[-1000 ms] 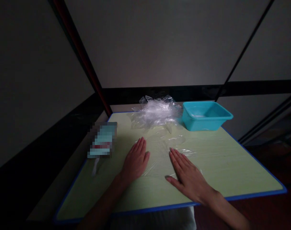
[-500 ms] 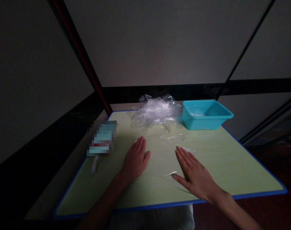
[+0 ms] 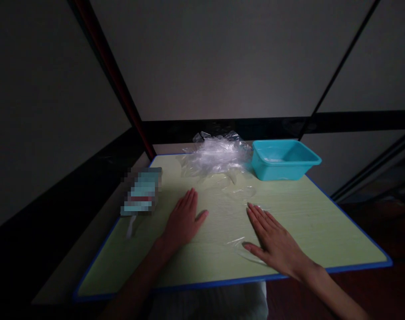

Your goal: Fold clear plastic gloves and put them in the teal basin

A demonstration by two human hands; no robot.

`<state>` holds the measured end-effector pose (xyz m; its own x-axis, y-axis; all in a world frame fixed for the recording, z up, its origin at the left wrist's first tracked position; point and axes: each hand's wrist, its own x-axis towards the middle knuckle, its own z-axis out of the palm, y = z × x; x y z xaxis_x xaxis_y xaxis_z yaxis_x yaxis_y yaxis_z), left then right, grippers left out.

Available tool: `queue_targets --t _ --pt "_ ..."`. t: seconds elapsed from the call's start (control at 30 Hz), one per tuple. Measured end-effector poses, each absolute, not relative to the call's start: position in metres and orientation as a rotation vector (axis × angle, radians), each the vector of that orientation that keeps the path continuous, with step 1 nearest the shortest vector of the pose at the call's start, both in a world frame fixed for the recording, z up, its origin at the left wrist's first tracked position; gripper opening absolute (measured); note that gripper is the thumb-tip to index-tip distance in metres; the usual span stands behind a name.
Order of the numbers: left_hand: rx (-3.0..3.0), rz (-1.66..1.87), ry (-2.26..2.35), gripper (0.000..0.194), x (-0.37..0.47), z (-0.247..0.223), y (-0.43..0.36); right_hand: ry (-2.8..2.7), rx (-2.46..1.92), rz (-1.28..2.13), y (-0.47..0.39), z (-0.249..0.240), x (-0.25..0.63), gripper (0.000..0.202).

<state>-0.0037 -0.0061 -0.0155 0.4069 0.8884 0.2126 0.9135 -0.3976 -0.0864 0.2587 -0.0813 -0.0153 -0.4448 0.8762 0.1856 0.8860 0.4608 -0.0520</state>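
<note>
A thin clear plastic bag [image 3: 227, 218] lies spread flat on the pale green table [image 3: 322, 231], its outline hard to make out. Toward its left side, my left hand [image 3: 182, 218] rests palm down, fingers stretched out and thumb apart. My right hand [image 3: 275, 242] lies flat on the opposite side, thumb spread, with wrinkles in the film showing beside it. Neither hand grips anything. Beyond them sits a loose heap of crumpled clear plastic bags [image 3: 218, 153].
A turquoise plastic basin [image 3: 282, 171] stands at the back right. On the left is a pixelated blue-green item [image 3: 142, 191], with a small whitish strip [image 3: 130, 226] below it. Dark-framed panels [image 3: 222, 62] rise behind the table, which has a blue edge.
My left hand has slid slightly left, and my right hand a little to the right, so the gap between them is wider. Both remain flat.
</note>
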Motion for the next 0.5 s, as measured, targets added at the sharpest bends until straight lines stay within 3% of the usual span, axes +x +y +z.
queue_targets --t 0.2,0.5 --pt "-2.283 -0.283 -1.696 0.053 -0.025 -0.006 -0.003 -2.512 -1.521 -0.07 -0.08 -0.018 0.26 0.075" --pt "-2.655 -0.414 -1.488 0.051 0.091 0.001 -0.046 -2.511 -1.494 -0.066 -0.079 -0.02 0.261 0.074"
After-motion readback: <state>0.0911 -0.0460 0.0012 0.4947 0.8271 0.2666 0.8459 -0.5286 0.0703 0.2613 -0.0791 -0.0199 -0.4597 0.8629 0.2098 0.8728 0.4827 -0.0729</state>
